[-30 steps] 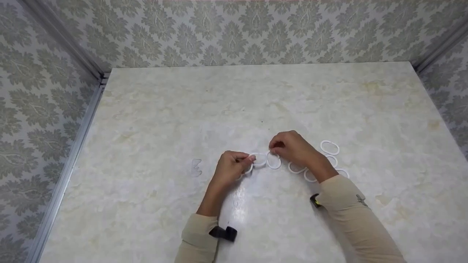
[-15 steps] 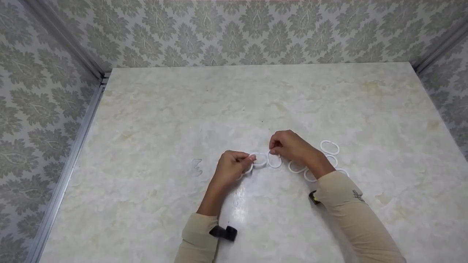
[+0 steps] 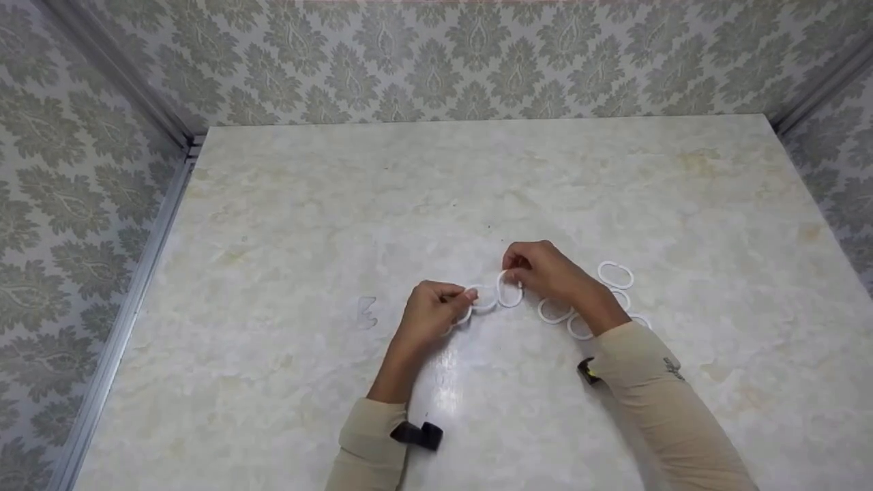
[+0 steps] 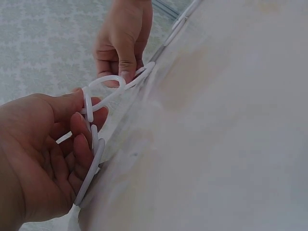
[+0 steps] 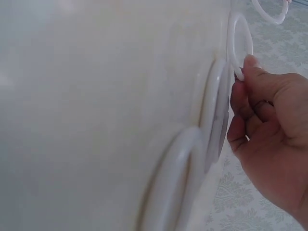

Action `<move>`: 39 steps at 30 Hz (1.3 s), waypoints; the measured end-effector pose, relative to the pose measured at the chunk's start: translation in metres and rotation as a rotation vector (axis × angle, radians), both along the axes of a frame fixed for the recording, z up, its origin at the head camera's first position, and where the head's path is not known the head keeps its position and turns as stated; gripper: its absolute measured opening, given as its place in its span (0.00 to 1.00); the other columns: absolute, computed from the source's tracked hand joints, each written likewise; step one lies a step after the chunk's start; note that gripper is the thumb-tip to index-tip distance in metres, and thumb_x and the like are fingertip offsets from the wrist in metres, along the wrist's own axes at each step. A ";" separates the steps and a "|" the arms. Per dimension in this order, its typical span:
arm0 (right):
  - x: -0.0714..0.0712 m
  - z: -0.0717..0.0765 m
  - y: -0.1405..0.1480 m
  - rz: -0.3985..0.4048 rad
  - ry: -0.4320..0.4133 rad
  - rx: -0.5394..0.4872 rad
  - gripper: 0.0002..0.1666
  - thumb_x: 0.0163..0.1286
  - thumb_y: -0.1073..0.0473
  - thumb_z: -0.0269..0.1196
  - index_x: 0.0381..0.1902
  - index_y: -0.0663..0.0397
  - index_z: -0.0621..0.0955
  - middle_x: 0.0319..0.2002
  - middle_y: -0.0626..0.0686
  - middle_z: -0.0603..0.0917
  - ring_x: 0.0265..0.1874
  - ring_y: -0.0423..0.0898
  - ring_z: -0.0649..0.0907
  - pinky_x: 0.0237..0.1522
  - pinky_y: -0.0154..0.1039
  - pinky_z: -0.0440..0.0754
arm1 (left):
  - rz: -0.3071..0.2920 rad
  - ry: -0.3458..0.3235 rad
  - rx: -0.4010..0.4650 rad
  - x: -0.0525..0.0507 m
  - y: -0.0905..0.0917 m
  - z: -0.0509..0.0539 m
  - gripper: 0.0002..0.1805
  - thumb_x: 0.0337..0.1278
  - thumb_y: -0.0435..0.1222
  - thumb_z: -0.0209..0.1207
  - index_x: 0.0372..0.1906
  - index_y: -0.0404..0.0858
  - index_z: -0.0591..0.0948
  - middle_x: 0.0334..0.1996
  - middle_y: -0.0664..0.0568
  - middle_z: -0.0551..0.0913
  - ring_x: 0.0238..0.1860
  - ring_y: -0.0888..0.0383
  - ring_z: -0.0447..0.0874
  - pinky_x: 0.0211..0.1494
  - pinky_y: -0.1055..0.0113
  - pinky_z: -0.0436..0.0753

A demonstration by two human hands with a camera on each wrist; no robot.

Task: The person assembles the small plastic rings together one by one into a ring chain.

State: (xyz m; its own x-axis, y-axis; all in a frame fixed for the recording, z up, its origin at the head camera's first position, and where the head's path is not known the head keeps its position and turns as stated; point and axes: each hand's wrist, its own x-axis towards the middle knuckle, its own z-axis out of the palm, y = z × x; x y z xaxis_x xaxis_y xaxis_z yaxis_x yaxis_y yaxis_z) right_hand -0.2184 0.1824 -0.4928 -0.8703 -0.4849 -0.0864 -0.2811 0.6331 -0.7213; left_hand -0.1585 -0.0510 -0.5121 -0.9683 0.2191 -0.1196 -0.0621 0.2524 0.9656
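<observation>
A clear cut-out is lying left of your hands. Your left hand is pinching a short white chain, apparently linked so far. Your right hand is pinching an end ring against it; whether hooked, cannot tell. Five more rings are lying beyond, seemingly outstanding. A marbled table is supporting these; a metal rail and patterned wallpaper are bounding it.
</observation>
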 end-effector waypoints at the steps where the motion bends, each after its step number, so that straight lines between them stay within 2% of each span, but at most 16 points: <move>1: 0.000 0.000 0.000 0.001 0.011 -0.015 0.03 0.70 0.67 0.64 0.40 0.58 0.84 0.34 0.56 0.85 0.33 0.43 0.77 0.40 0.34 0.74 | 0.002 -0.001 -0.002 0.000 0.000 0.000 0.12 0.66 0.38 0.64 0.35 0.32 0.91 0.13 0.61 0.75 0.16 0.67 0.67 0.21 0.74 0.64; 6: 0.002 0.000 0.003 0.030 0.046 -0.087 0.14 0.70 0.71 0.62 0.52 0.61 0.86 0.37 0.60 0.85 0.35 0.44 0.77 0.40 0.33 0.75 | 0.014 -0.010 -0.009 0.000 0.000 0.000 0.12 0.65 0.38 0.65 0.34 0.32 0.91 0.14 0.61 0.76 0.16 0.67 0.68 0.21 0.73 0.64; 9: 0.002 -0.001 0.004 0.035 0.054 -0.122 0.17 0.70 0.73 0.60 0.54 0.61 0.86 0.37 0.61 0.85 0.33 0.42 0.76 0.38 0.31 0.74 | 0.019 -0.016 -0.016 0.000 0.001 0.001 0.12 0.65 0.38 0.65 0.34 0.33 0.91 0.14 0.60 0.76 0.16 0.67 0.68 0.21 0.73 0.64; 12: 0.003 -0.002 0.004 0.028 0.059 -0.148 0.16 0.70 0.72 0.60 0.52 0.61 0.87 0.37 0.61 0.85 0.31 0.39 0.74 0.35 0.28 0.72 | 0.016 -0.020 -0.019 0.000 0.001 0.001 0.12 0.65 0.39 0.65 0.35 0.33 0.91 0.13 0.60 0.75 0.16 0.67 0.67 0.21 0.73 0.64; 16: 0.003 -0.002 0.003 -0.009 0.043 -0.151 0.11 0.71 0.70 0.62 0.47 0.62 0.87 0.37 0.61 0.85 0.32 0.39 0.75 0.36 0.28 0.73 | 0.014 -0.029 -0.023 0.000 0.001 0.001 0.12 0.65 0.39 0.65 0.36 0.34 0.91 0.13 0.60 0.75 0.15 0.67 0.66 0.20 0.73 0.63; 21: 0.006 0.001 0.002 -0.089 -0.037 -0.140 0.08 0.72 0.67 0.62 0.46 0.60 0.86 0.36 0.59 0.85 0.29 0.39 0.78 0.32 0.29 0.75 | 0.013 -0.023 -0.034 0.000 0.000 0.002 0.12 0.66 0.39 0.65 0.36 0.34 0.91 0.14 0.61 0.76 0.16 0.67 0.67 0.20 0.74 0.64; 25: 0.008 0.001 0.001 -0.141 -0.064 -0.216 0.07 0.72 0.64 0.64 0.43 0.61 0.86 0.35 0.60 0.85 0.24 0.37 0.79 0.28 0.28 0.75 | 0.009 -0.026 -0.032 0.000 0.000 0.002 0.12 0.66 0.39 0.65 0.35 0.34 0.91 0.13 0.61 0.75 0.16 0.66 0.66 0.21 0.74 0.64; 29: 0.009 0.001 0.001 -0.171 -0.064 -0.272 0.09 0.70 0.61 0.67 0.41 0.63 0.85 0.35 0.61 0.84 0.23 0.38 0.78 0.27 0.28 0.74 | 0.006 -0.035 -0.027 0.000 0.000 0.001 0.12 0.66 0.39 0.64 0.34 0.33 0.91 0.14 0.61 0.74 0.16 0.66 0.66 0.21 0.73 0.64; 34: 0.011 0.001 0.000 -0.162 -0.044 -0.306 0.13 0.68 0.63 0.68 0.48 0.64 0.86 0.33 0.62 0.85 0.23 0.41 0.80 0.27 0.28 0.75 | 0.008 -0.039 -0.023 0.000 0.000 0.001 0.12 0.66 0.38 0.65 0.34 0.33 0.91 0.14 0.61 0.75 0.17 0.66 0.67 0.22 0.73 0.64; 39: 0.013 0.001 0.000 -0.145 -0.032 -0.358 0.13 0.69 0.64 0.67 0.50 0.64 0.87 0.40 0.64 0.88 0.25 0.38 0.80 0.29 0.27 0.77 | 0.006 -0.036 -0.026 0.001 0.000 0.003 0.11 0.65 0.38 0.65 0.34 0.33 0.91 0.14 0.61 0.76 0.18 0.66 0.68 0.22 0.73 0.65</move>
State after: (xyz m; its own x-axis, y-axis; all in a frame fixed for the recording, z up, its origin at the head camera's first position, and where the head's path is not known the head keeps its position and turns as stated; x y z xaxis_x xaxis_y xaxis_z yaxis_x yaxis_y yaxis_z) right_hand -0.2059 0.1827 -0.4922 -0.9315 -0.3617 0.0381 -0.1815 0.3714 -0.9105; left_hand -0.1578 -0.0507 -0.5092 -0.9645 0.2099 -0.1602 -0.0984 0.2772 0.9558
